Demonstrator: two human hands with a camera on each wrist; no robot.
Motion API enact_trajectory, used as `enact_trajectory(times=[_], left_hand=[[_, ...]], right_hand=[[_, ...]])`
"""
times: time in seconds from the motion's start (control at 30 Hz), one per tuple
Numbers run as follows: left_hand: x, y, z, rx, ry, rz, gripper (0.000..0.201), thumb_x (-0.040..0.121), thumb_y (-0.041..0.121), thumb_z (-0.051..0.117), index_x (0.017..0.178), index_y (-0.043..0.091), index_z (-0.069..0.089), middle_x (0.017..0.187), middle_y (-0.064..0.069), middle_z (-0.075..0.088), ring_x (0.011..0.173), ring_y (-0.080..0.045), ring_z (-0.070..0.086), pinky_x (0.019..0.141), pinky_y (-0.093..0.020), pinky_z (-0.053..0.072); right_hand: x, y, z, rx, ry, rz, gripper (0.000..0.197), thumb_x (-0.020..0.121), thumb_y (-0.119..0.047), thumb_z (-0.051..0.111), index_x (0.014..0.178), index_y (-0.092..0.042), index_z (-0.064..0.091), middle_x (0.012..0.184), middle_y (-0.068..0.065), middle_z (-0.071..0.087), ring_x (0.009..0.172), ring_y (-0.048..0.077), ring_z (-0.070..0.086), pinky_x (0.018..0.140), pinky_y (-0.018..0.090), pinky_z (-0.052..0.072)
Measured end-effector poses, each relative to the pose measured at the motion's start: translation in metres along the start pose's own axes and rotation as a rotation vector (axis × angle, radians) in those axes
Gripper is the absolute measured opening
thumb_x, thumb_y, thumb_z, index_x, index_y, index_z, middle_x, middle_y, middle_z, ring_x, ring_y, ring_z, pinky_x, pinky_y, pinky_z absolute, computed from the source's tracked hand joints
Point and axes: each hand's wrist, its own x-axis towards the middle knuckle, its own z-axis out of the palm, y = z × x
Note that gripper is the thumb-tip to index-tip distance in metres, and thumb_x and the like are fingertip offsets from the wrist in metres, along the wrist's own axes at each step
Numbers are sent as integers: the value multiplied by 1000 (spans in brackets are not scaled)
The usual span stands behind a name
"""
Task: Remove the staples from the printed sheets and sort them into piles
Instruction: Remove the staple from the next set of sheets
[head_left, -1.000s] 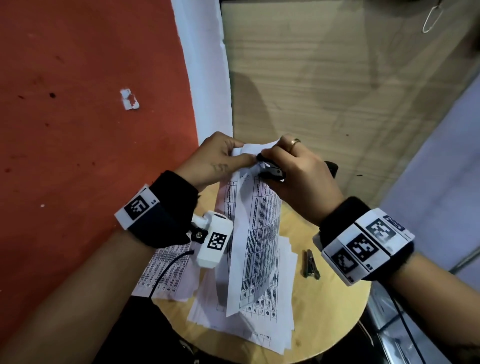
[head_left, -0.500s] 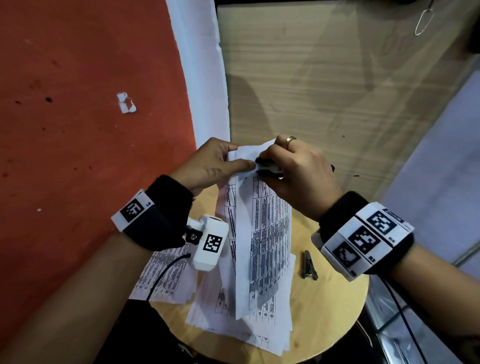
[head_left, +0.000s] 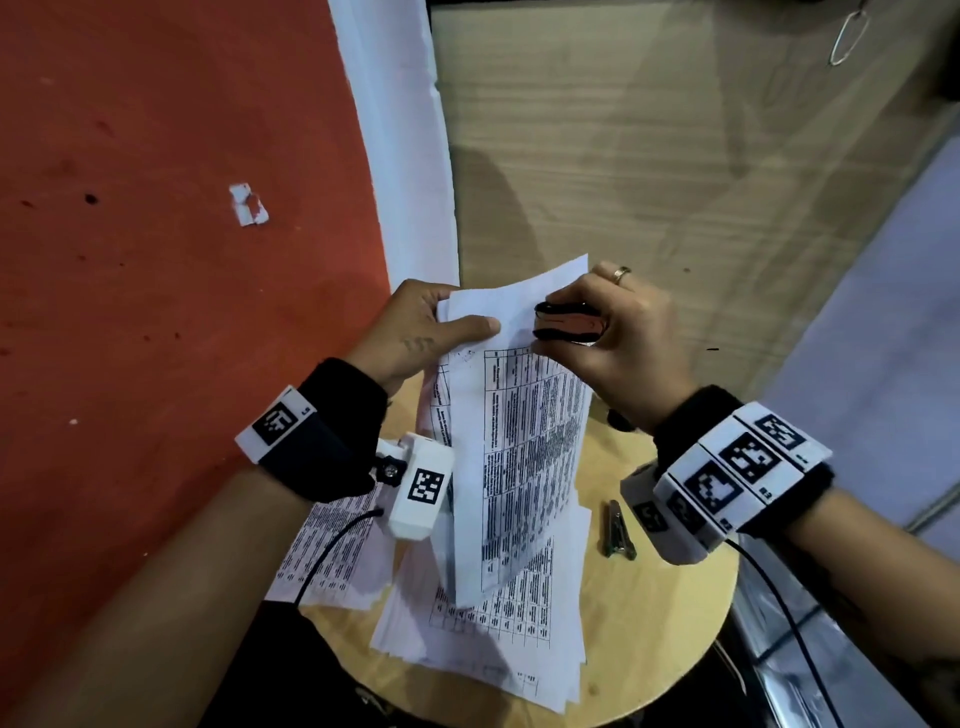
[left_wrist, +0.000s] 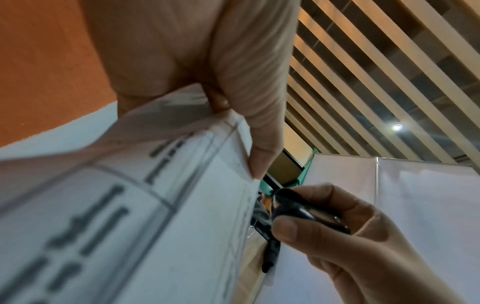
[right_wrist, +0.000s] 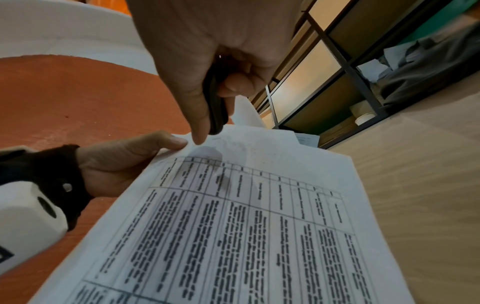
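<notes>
My left hand (head_left: 415, 332) pinches the stapled printout (head_left: 514, 441) by its top corner; my right hand (head_left: 618, 338) grips the black staple remover (head_left: 569, 322) against it. I judge I'm mid-extraction. Next I need its claws under the staple, which I can't see.

We see white printed sheets (head_left: 511, 457) ruled with black table grids and dense rows of black text. The staple remover (head_left: 569, 322) is glossy black with a reddish-brown middle. The round tabletop (head_left: 660, 623) is pale yellow wood grain. Both wristbands (head_left: 748, 462) are black, carrying white blocks with black square-code patterns. The wall (head_left: 156, 208) is orange-red with dark specks, and the ring (head_left: 621, 274) is gold.
</notes>
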Motion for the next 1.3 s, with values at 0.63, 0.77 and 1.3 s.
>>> enact_trajectory(times=[0.63, 0.77, 1.3], left_hand=[[7, -14, -18, 335, -8, 14, 13, 59, 33, 72, 68, 23, 71, 75, -13, 68, 69, -14, 58, 67, -31, 48], [10, -16, -22, 368, -76, 22, 44, 55, 41, 68, 83, 7, 73, 86, -18, 72, 74, -16, 58, 71, -40, 53], [15, -2, -17, 952, -55, 82, 39, 52, 49, 78, 82, 26, 70, 78, 7, 70, 85, -20, 63, 92, -44, 42]], right_hand=[[-24, 39, 29, -172, -341, 376, 48, 66, -15, 82, 109, -4, 63, 109, 14, 59, 101, 30, 56, 79, 28, 40], [-2, 35, 22, -70, -444, 285, 50, 55, -16, 88, 102, -8, 69, 128, 14, 48, 114, 26, 52, 83, 16, 35], [22, 18, 7, -187, -735, 111, 47, 51, -19, 89, 95, -12, 72, 91, -5, 52, 82, 16, 52, 69, 29, 43]])
